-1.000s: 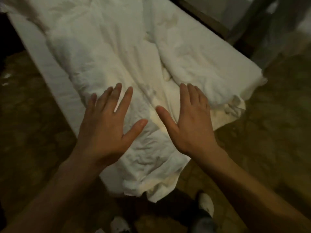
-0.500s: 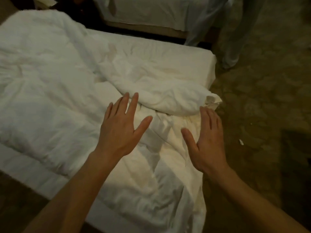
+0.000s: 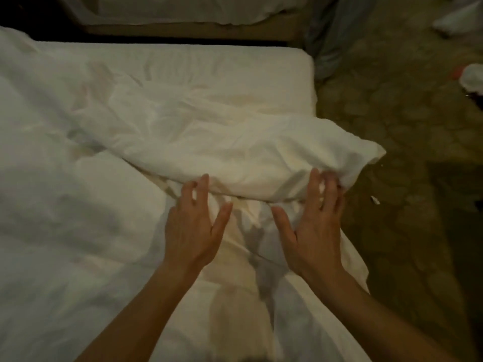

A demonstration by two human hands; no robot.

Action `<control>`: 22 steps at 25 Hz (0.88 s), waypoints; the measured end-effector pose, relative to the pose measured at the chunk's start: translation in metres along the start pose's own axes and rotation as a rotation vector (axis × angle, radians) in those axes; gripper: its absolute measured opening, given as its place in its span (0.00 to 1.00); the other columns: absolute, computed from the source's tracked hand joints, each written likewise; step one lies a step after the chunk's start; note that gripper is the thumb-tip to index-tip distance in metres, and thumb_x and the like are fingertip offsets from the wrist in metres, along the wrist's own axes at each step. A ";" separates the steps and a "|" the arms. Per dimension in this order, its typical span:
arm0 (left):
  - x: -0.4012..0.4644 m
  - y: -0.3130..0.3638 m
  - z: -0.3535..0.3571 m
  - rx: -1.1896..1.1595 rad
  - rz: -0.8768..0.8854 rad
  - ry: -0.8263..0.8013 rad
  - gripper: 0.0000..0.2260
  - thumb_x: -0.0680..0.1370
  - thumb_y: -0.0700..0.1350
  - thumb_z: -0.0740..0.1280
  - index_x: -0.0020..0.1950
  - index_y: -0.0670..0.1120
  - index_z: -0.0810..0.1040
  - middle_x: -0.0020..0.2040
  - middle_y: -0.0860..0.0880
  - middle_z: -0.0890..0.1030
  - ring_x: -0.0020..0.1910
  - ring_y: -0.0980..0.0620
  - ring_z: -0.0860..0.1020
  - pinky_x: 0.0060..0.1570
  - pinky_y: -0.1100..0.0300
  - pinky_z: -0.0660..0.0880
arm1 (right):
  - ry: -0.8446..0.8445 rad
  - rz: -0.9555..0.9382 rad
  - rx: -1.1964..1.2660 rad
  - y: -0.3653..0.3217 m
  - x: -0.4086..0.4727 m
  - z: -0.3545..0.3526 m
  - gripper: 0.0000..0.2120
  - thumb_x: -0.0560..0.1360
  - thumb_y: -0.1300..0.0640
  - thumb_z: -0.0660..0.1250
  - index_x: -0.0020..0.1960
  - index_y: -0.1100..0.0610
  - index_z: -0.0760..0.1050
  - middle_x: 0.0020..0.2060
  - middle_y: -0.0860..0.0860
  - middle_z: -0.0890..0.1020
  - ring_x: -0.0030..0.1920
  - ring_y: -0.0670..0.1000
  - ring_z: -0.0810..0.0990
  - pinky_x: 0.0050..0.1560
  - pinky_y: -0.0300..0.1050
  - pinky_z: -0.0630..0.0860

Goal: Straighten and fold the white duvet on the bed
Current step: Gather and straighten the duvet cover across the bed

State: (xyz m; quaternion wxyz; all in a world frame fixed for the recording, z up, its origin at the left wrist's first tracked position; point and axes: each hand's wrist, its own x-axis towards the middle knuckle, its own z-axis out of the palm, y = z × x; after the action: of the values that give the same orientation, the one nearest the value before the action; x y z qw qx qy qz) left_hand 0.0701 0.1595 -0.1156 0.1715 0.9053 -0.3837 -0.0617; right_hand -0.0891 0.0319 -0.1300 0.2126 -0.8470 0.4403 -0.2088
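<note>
The white duvet (image 3: pixel 235 142) lies crumpled over the bed (image 3: pixel 287 64), with a thick rolled fold running from the middle out past the bed's right corner. My left hand (image 3: pixel 193 226) is flat and spread, its fingertips touching the near edge of that fold. My right hand (image 3: pixel 316 226) is also spread, fingertips pressed into the fold near its right end. Neither hand grips cloth. More duvet spreads flat at the left and under my forearms.
A patterned carpet floor (image 3: pixel 405 178) lies to the right of the bed. A second bed (image 3: pixel 183 14) stands behind, across a dark gap. A bluish cloth (image 3: pixel 332 35) hangs at the back right. White items (image 3: pixel 473 77) lie on the floor at far right.
The view has swung toward the bed's right corner. Both hands have moved forward from hovering above the duvet to touching the near edge of the rolled fold.
</note>
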 end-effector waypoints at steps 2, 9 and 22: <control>0.018 -0.017 0.018 -0.116 0.055 0.066 0.36 0.79 0.69 0.45 0.79 0.47 0.58 0.77 0.41 0.58 0.61 0.40 0.76 0.49 0.48 0.78 | 0.027 0.092 0.057 0.001 -0.001 0.014 0.43 0.77 0.28 0.49 0.83 0.52 0.47 0.80 0.55 0.51 0.76 0.57 0.55 0.73 0.48 0.58; 0.080 -0.032 0.025 -0.256 0.346 0.047 0.32 0.80 0.64 0.51 0.74 0.42 0.66 0.69 0.40 0.69 0.57 0.40 0.76 0.52 0.45 0.77 | 0.029 0.019 0.016 -0.042 0.024 0.056 0.39 0.79 0.29 0.45 0.82 0.51 0.54 0.81 0.53 0.54 0.79 0.55 0.53 0.78 0.54 0.52; 0.137 -0.042 -0.010 0.079 0.472 0.027 0.34 0.81 0.65 0.42 0.76 0.46 0.66 0.74 0.41 0.69 0.72 0.41 0.66 0.70 0.45 0.61 | 0.068 -0.164 -0.330 -0.049 0.082 0.046 0.39 0.80 0.31 0.42 0.77 0.57 0.65 0.76 0.58 0.67 0.79 0.60 0.59 0.79 0.62 0.49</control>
State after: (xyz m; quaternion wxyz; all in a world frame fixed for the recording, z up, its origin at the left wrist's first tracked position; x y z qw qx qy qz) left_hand 0.1959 0.0910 -0.1188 0.1508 0.7973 -0.5844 0.0072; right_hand 0.0111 -0.0026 -0.1271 0.0382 -0.8959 0.4048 -0.1788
